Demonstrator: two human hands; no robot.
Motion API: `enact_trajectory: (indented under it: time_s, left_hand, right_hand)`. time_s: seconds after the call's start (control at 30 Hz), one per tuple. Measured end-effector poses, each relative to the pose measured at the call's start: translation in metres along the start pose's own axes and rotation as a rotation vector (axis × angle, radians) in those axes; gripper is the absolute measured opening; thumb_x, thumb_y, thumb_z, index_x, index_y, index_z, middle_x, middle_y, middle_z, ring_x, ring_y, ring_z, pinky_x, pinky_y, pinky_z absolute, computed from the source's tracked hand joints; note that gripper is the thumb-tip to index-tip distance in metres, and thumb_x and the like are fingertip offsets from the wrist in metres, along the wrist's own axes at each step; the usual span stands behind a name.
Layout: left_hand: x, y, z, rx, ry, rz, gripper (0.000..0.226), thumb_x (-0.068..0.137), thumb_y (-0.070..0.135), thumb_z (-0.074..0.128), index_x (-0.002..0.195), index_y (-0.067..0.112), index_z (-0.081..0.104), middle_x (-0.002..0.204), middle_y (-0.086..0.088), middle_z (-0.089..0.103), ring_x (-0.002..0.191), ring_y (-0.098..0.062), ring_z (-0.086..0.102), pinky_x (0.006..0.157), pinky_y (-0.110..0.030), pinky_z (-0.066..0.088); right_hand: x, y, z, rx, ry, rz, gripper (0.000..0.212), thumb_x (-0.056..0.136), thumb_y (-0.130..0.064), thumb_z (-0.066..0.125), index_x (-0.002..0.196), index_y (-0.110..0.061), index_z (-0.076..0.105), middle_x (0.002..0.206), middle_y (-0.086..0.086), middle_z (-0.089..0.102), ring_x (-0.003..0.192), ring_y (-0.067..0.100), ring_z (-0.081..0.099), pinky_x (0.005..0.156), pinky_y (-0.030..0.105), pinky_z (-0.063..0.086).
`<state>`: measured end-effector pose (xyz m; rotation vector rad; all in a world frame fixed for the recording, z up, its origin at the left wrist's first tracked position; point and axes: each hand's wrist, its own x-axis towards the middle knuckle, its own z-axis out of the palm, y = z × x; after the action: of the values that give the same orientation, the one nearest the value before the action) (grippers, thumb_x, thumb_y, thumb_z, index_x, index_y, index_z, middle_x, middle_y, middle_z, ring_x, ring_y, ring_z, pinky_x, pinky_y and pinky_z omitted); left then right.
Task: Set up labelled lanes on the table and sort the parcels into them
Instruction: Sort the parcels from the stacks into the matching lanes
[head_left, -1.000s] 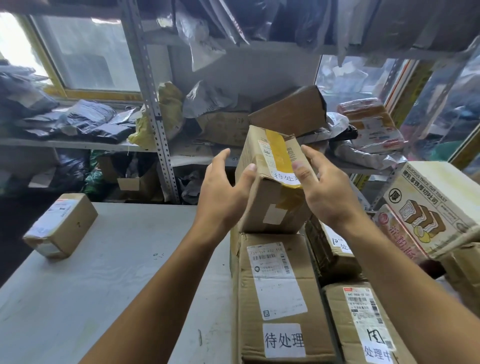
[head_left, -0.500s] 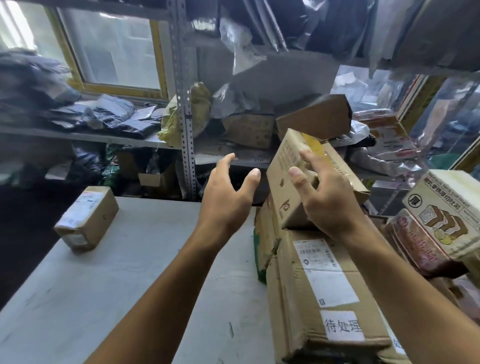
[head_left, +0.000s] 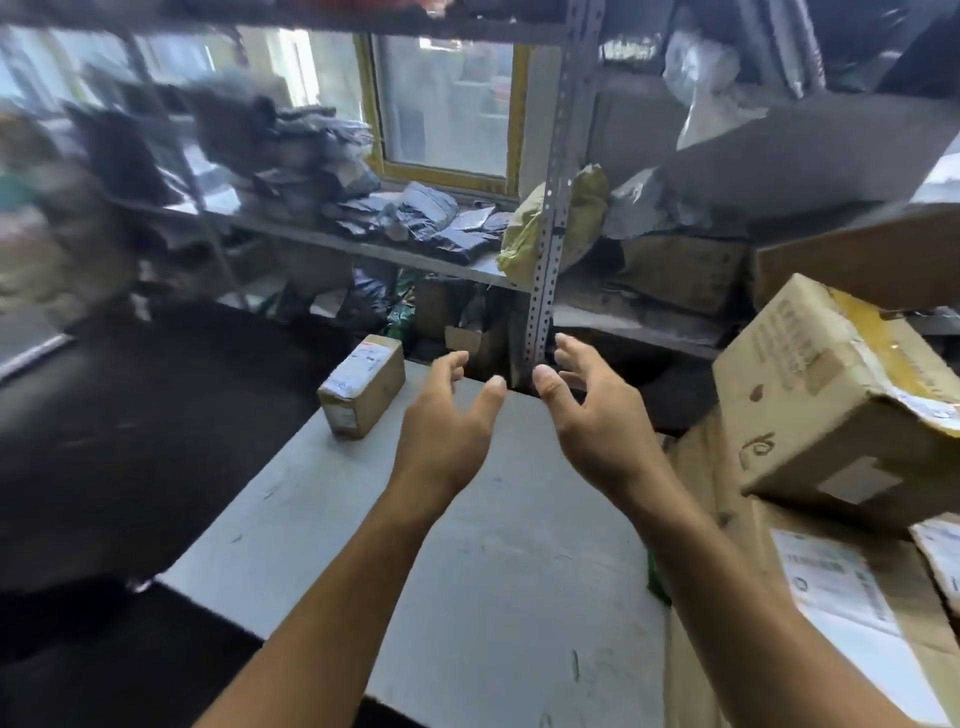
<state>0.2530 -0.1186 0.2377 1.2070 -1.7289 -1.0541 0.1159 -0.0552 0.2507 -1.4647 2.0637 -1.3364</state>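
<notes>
Both hands, left (head_left: 441, 441) and right (head_left: 597, 431), were held empty at frame centre, fingers loosely spread. A small labelled parcel (head_left: 362, 384) lay left of them on the table (head_left: 467, 597); stacked cartons (head_left: 831, 395) were seen at right.

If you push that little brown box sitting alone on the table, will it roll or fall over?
The small brown cardboard box probably slides rather than rolls: its faces are flat. It lies on a long side on the grey table, so tipping seems unlikely. Its corners look square, so it's probably stiff.

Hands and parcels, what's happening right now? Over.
Left hand and right hand open, empty. Small parcel alone on table. Yellow-taped box atop stack, untouched.
</notes>
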Motion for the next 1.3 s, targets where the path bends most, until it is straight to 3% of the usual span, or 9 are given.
enact_trajectory:
  time_s: [0.17,0.33,0.57,0.67,0.77,0.9,1.07,1.23,1.3]
  left_hand:
    - [0.001,-0.035,-0.041,0.073,0.127,-0.096,0.044,0.096,0.041,0.058,0.138,0.031,0.047,0.141,0.006,0.053,0.126,-0.012,0.050,0.086,-0.025,0.040]
    - [0.024,-0.076,-0.076,0.044,0.194,-0.167,0.037,0.094,0.036,0.062,0.129,0.032,0.053,0.127,0.010,0.058,0.109,-0.005,0.055,0.069,-0.011,0.038]
    - [0.110,-0.156,-0.117,-0.027,0.167,-0.265,0.018,0.095,0.035,0.062,0.102,0.048,0.051,0.115,0.015,0.058,0.109,-0.006,0.057,0.081,-0.027,0.048]
    - [0.160,-0.200,-0.135,-0.048,0.100,-0.328,0.018,0.095,0.034,0.061,0.093,0.050,0.052,0.112,0.018,0.059,0.102,0.005,0.055,0.077,-0.023,0.046]
    - [0.212,-0.247,-0.146,-0.058,0.033,-0.393,0.012,0.095,0.033,0.060,0.100,0.043,0.055,0.111,0.018,0.061,0.098,0.009,0.054,0.073,-0.018,0.042]
    - [0.272,-0.301,-0.150,-0.066,-0.032,-0.459,0.031,0.094,0.036,0.062,0.123,0.027,0.057,0.112,0.013,0.062,0.097,0.005,0.056,0.073,-0.019,0.041]
    - [0.315,-0.350,-0.137,-0.092,-0.106,-0.538,0.031,0.094,0.036,0.060,0.124,0.029,0.058,0.123,0.006,0.062,0.103,-0.006,0.058,0.085,-0.028,0.041]
    - [0.333,-0.374,-0.113,-0.245,-0.235,-0.579,0.049,0.097,0.042,0.057,0.143,0.030,0.047,0.134,0.007,0.056,0.114,-0.006,0.058,0.083,-0.021,0.042]
    - [0.335,-0.379,-0.107,-0.339,-0.284,-0.591,0.049,0.099,0.044,0.054,0.145,0.032,0.044,0.131,0.011,0.060,0.109,0.002,0.060,0.080,-0.018,0.044]
  right_hand:
    - [0.002,0.004,0.055,0.129,-0.124,0.059,0.055,0.100,-0.043,0.053,0.151,-0.027,0.040,0.148,-0.002,0.052,0.124,0.010,0.054,0.098,0.031,0.046]
    - [0.014,0.008,0.101,0.154,-0.213,0.108,0.055,0.100,-0.042,0.053,0.151,-0.027,0.040,0.146,-0.001,0.054,0.110,0.003,0.051,0.090,0.026,0.043]
    - [0.072,0.022,0.195,0.144,-0.296,0.255,0.053,0.100,-0.042,0.054,0.150,-0.028,0.040,0.141,-0.002,0.057,0.102,0.004,0.057,0.071,0.014,0.043]
    - [0.105,0.031,0.247,0.164,-0.314,0.390,0.053,0.100,-0.042,0.053,0.150,-0.028,0.040,0.137,-0.002,0.060,0.111,0.013,0.062,0.085,0.028,0.052]
    - [0.138,0.043,0.299,0.206,-0.353,0.558,0.056,0.100,-0.040,0.054,0.152,-0.025,0.036,0.126,-0.004,0.060,0.108,0.016,0.064,0.098,0.043,0.052]
    - [0.168,0.062,0.355,0.251,-0.407,0.735,0.065,0.099,-0.044,0.055,0.155,-0.024,0.027,0.130,-0.001,0.058,0.103,0.014,0.065,0.095,0.042,0.052]
    - [0.189,0.089,0.398,0.248,-0.370,0.812,0.070,0.098,-0.051,0.054,0.156,-0.025,0.024,0.124,-0.005,0.055,0.103,0.013,0.064,0.093,0.040,0.053]
    - [0.203,0.106,0.430,0.305,-0.287,0.875,0.072,0.099,-0.055,0.047,0.158,-0.027,0.016,0.152,0.004,0.046,0.131,0.026,0.050,0.108,0.047,0.044]
    - [0.205,0.105,0.441,0.428,-0.293,0.886,0.068,0.101,-0.056,0.042,0.158,-0.032,0.014,0.153,-0.001,0.045,0.129,0.020,0.052,0.097,0.036,0.048]
